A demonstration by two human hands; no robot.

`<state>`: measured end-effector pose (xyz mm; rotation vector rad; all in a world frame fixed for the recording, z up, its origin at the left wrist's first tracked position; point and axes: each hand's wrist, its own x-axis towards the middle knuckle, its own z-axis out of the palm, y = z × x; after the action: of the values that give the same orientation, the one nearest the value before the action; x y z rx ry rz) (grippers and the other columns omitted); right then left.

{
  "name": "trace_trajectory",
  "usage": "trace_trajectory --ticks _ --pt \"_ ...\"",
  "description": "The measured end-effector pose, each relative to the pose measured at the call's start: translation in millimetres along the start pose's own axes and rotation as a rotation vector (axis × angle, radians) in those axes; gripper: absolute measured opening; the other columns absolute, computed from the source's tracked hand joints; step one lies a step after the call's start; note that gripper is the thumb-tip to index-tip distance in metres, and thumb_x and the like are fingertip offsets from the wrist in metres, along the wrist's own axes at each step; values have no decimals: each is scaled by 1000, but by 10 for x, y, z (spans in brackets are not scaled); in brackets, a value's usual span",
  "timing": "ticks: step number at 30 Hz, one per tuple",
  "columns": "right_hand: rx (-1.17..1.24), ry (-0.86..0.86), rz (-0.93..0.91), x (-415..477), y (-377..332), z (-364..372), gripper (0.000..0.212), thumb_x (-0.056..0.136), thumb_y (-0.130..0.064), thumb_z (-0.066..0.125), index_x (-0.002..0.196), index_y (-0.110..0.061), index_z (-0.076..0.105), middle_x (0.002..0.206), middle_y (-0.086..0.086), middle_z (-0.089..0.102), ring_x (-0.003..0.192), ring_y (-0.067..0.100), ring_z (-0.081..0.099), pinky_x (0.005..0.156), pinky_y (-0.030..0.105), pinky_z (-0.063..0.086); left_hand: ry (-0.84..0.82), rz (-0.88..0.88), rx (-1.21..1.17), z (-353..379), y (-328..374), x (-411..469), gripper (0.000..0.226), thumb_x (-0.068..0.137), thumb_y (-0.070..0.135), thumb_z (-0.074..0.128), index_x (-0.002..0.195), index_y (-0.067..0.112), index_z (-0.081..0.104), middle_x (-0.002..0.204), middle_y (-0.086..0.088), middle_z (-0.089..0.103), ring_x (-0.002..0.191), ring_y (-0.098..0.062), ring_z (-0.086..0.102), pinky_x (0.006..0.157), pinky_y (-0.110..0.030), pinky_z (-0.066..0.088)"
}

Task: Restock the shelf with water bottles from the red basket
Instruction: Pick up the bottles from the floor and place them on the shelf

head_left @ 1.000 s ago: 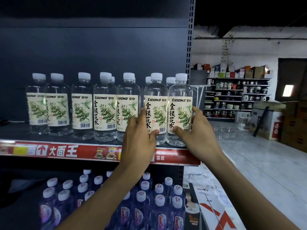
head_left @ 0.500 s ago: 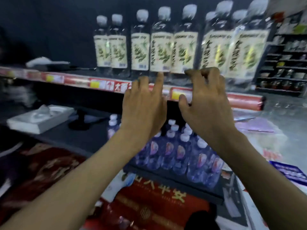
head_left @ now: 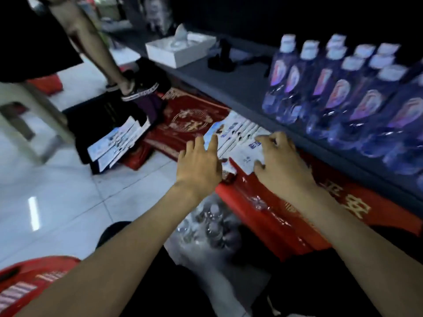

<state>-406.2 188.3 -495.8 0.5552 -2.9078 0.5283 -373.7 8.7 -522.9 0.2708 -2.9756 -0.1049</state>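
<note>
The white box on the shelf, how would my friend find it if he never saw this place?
Find the long dark shelf holding the purple-labelled bottles. Follow it away from them, past a small black object, to its far end. The white box sits there: the shelf's only pale, square-edged thing, with a tissue poking from its top.
</note>
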Motion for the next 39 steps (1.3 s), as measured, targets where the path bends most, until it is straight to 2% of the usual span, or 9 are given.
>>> trace_trajectory --ticks 5,8,12,19,24,27,31,35,39 --pt "28 -232 11 573 879 2505 81 67 -64 75 139 -44 42 128 -7 48 110 35 60 80 45 48 -327 -197 -34 947 -399 -262 56 92 25 53 143 12 33 134 -15 44 124 -36 44 96 -45 42" --pt "31 -483 82 30 280 1989 56 85 -30 65 136 -19 45 134 14 44 118 38 53 97 45 48 -505 -294 -53 1510 -462 -448 49 91 23 54 137 13 41 136 -13 47 128 -33 46 100 -43 42" --pt "102 -631 227 -80 443 2412 51 87 -24 62 133 -11 44 134 20 52 121 36 54 97 36 44 -648 -451 -263 2245 -461 -722 52 86 19 57 136 18 43 138 -11 50 128 -33 50 99 -43 46" --pt "102 -790 262 -18 710 3144 69 85 -17 65 146 -12 35 143 19 49 131 34 49 107 38 41 -629 -665 -621 3203 -499 -893 86 72 28 70 148 22 29 124 -10 64 113 -32 62 85 -37 51" --pt "192 -815 237 105 695 3535 83 88 -1 55 156 -22 13 160 8 26 145 28 30 117 38 28 -390 -854 -885 3556 -345 -885 54 68 19 75 112 32 49 107 0 70 101 -24 66 88 -42 54" --pt "230 -825 235 181 704 3762 88 88 2 52 157 -28 7 164 3 15 149 24 18 120 36 21 -257 -861 -978 3668 -262 -863 56 65 22 84 110 35 53 106 9 69 96 -10 65 79 -22 52" --pt "510 -783 255 256 696 4040 78 90 -8 55 155 -31 18 161 -5 21 148 17 18 121 39 19 -214 -852 -1038 3725 -267 -812 61 58 19 92 105 34 56 93 23 63 84 19 57 66 0 39" --pt "705 -821 261 316 692 4244 67 94 -9 56 152 -30 29 157 -7 33 143 9 30 120 35 25 -192 -790 -1031 3889 -321 -849 58 65 17 91 110 30 57 97 28 63 89 20 57 72 1 39" --pt "783 -762 246 366 688 4278 38 94 -8 59 130 -19 55 125 -12 57 111 -1 53 93 1 37 -170 -795 -1040 4014 -354 -886 56 71 19 88 117 30 58 107 20 69 99 5 63 82 -13 50"
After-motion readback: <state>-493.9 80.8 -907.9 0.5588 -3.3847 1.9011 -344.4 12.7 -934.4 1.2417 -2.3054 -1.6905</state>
